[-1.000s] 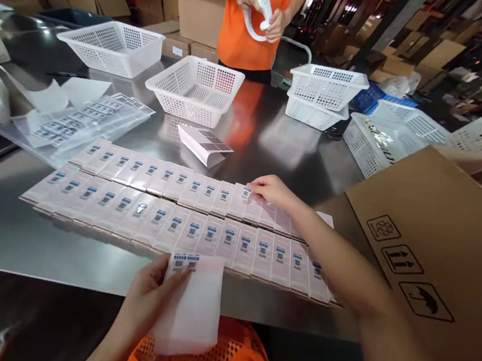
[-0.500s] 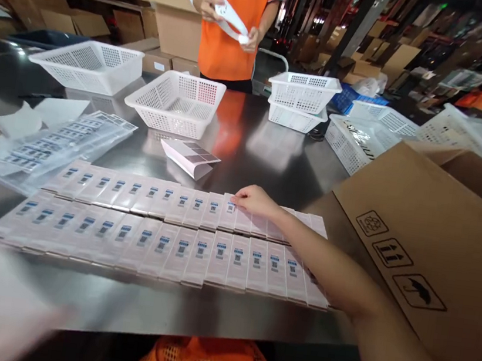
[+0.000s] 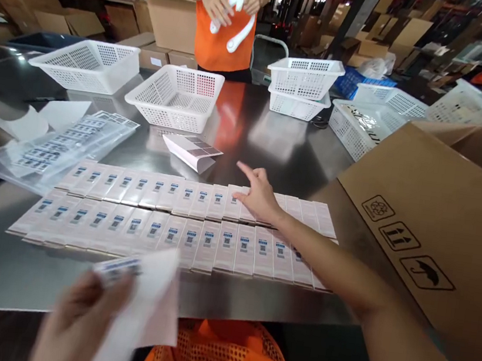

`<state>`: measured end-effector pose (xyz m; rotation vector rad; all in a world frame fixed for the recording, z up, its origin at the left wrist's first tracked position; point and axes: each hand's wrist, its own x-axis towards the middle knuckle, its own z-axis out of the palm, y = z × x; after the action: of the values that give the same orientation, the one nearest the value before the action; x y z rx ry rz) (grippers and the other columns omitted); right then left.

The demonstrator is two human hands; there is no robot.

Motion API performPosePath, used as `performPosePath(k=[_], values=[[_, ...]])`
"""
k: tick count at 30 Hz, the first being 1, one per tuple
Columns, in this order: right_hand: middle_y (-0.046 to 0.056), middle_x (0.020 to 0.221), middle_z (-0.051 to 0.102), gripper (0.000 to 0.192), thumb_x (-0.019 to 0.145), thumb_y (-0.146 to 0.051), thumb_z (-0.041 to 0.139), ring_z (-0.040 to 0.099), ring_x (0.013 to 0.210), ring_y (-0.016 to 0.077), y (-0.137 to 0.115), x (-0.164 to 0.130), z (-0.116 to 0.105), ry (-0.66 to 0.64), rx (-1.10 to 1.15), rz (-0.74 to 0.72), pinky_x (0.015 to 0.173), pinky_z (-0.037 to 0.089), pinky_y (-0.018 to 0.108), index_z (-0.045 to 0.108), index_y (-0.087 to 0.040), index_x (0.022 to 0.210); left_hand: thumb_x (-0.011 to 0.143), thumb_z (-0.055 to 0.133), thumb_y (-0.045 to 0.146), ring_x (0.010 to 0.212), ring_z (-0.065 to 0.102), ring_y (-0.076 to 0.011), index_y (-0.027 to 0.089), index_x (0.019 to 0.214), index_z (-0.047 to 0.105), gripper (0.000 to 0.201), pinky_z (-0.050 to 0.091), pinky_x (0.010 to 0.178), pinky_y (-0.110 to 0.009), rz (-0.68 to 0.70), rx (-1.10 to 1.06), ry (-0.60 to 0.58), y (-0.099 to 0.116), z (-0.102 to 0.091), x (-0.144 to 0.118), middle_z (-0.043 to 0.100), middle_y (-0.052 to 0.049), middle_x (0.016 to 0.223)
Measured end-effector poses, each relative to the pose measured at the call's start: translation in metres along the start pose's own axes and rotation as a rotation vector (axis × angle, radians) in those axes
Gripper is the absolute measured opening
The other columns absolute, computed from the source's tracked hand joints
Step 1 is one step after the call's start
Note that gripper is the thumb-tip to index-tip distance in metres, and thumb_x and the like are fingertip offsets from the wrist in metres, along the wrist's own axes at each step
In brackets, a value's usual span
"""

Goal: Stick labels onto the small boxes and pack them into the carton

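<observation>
Two rows of narrow pale boxes [image 3: 188, 247] lie side by side on the metal table, many with a small blue-and-black label [image 3: 226, 241]. Boxes [image 3: 307, 214] at the right end of the back row show plain tops. My right hand [image 3: 260, 198] is over the back row, forefinger stretched out and thumb on or just above a box's label; it holds nothing. At the near left, my left hand [image 3: 85, 314] grips a sheet of labels [image 3: 148, 293], white and pinkish, partly curled and blurred by motion.
A folded label sheet [image 3: 194, 152] lies behind the rows. More label sheets in clear plastic [image 3: 66, 142] are at the left. White baskets [image 3: 176, 98] line the far side, and a cardboard carton [image 3: 404, 225] stands right. Across the table, a person in orange [image 3: 223, 42] handles a white strip.
My left hand has come in from the lower left with the label sheet. My right forefinger has lifted and stretched out from the box label. The person opposite has moved the white strip.
</observation>
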<state>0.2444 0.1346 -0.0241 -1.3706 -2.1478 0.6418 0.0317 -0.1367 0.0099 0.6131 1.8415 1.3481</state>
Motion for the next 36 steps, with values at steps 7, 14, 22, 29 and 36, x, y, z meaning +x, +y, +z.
performPosePath(k=[7, 14, 22, 29, 36], values=[[0.004, 0.09, 0.066, 0.023, 0.081, -0.039, 0.072, 0.062, 0.074, 0.0146, -0.047, -0.034, -0.02, -0.212, 0.269, -0.187, 0.067, 0.049, 0.027, 0.074, -0.021, 0.096, 0.077, 0.07, 0.046, 0.062, 0.052, -0.0159, 0.019, 0.066, 0.062, 0.03, 0.037, 0.053, -0.021, 0.176, 0.138, -0.193, -0.004, 0.061, 0.022, 0.055, 0.001, 0.058], [0.001, 0.079, 0.072, 0.012, 0.092, -0.027, 0.062, 0.062, 0.076, 0.0171, -0.071, -0.096, -0.022, -0.006, -0.069, -0.804, 0.07, 0.044, 0.035, 0.072, -0.026, 0.086, 0.076, 0.068, 0.057, 0.06, 0.046, -0.0137, 0.019, 0.066, 0.06, 0.041, 0.036, 0.055, -0.022, 0.01, -0.059, -0.314, 0.003, 0.074, 0.02, 0.055, 0.001, 0.063], [0.004, 0.086, 0.07, 0.021, 0.087, -0.039, 0.063, 0.061, 0.076, 0.0146, -0.023, -0.046, -0.048, -0.13, 0.26, -0.128, 0.069, 0.046, 0.028, 0.069, -0.019, 0.087, 0.065, 0.078, 0.06, 0.074, 0.062, -0.0194, 0.017, 0.08, 0.071, 0.046, 0.046, 0.062, -0.022, -0.3, -0.191, -0.246, -0.025, 0.069, 0.027, 0.07, -0.004, 0.075], [0.0, 0.053, 0.06, 0.031, 0.08, -0.042, 0.063, 0.05, 0.05, 0.0106, 0.027, 0.014, -0.048, -0.397, 0.172, 0.104, 0.056, 0.038, 0.026, 0.067, -0.014, 0.067, 0.063, 0.08, 0.057, 0.061, 0.061, -0.0174, 0.017, 0.079, 0.072, 0.044, 0.047, 0.058, -0.024, -0.323, -0.197, -0.334, -0.035, 0.062, 0.017, 0.068, -0.002, 0.068], [0.0, 0.053, 0.06, 0.026, 0.08, -0.034, 0.061, 0.05, 0.052, 0.0104, 0.026, 0.014, -0.044, -0.42, 0.092, 0.107, 0.06, 0.036, 0.025, 0.068, -0.015, 0.065, 0.062, 0.08, 0.06, 0.063, 0.059, -0.0173, 0.017, 0.072, 0.067, 0.047, 0.045, 0.057, -0.022, -0.365, -0.184, -0.306, -0.044, 0.06, 0.016, 0.067, -0.003, 0.069]])
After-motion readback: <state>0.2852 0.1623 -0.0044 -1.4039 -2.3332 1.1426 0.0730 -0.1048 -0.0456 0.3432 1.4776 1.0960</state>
